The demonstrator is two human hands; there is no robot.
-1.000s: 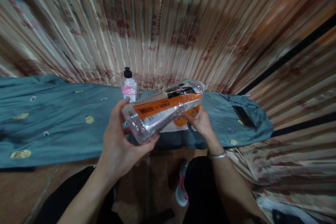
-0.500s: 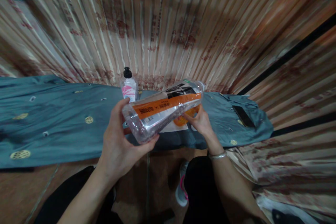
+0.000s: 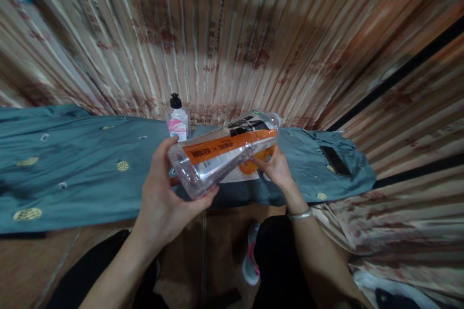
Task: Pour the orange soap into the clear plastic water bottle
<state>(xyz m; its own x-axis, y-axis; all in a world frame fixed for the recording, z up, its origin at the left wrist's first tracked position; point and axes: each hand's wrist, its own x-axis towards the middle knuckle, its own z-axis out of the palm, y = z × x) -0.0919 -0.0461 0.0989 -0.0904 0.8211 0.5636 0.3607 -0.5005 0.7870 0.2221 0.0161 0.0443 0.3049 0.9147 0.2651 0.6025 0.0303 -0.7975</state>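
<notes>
A large clear plastic bottle [image 3: 224, 147] with an orange, white and black label is held tilted in the air, its neck end to the upper right. My left hand [image 3: 165, 190] wraps round its base, thumb and fingers on opposite sides. Near the neck end, my right hand [image 3: 273, 166] is closed on the underside of the bottle; some of its fingers are hidden. Behind and below the bottle, an orange round shape [image 3: 249, 167] shows on a white sheet [image 3: 241, 176]. A smaller clear bottle [image 3: 177, 123] with a pink label and black cap stands upright behind my left hand.
A teal cloth with pineapple prints [image 3: 90, 169] covers the long narrow surface. On its right side lies a dark flat phone-like object [image 3: 335, 160]. Pleated, printed sheeting [image 3: 217, 34] hangs behind, and black bars [image 3: 406, 70] run along the right. Below is a tiled floor [image 3: 217, 260].
Almost nothing differs. The view has shifted very slightly, and both hands keep the same hold on the large bottle.
</notes>
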